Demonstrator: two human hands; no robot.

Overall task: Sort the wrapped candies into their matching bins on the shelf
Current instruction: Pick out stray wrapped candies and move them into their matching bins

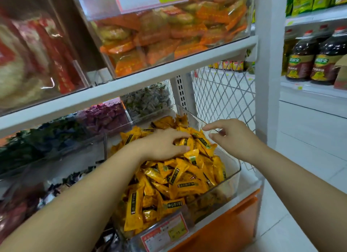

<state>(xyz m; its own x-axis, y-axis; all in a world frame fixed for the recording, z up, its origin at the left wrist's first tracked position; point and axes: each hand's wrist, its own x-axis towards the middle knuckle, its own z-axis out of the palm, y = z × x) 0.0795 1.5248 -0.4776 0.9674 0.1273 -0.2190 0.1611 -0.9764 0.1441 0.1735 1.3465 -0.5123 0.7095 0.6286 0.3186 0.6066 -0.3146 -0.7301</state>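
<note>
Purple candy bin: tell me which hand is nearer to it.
Left. The left hand rests on the yellow candies, just right of the purple candy bin. The right hand is farther right, by the clear bin's right wall.

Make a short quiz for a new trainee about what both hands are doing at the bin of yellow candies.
1. True or false: the left hand rests on the pile of yellow wrapped candies.
2. Which does the right hand reach? A) clear plastic bin's right wall B) dark oil bottles
3. What colour are the candies in the bin behind and to the left of the yellow ones?

Key: 1 true; 2 A; 3 pink.
</note>
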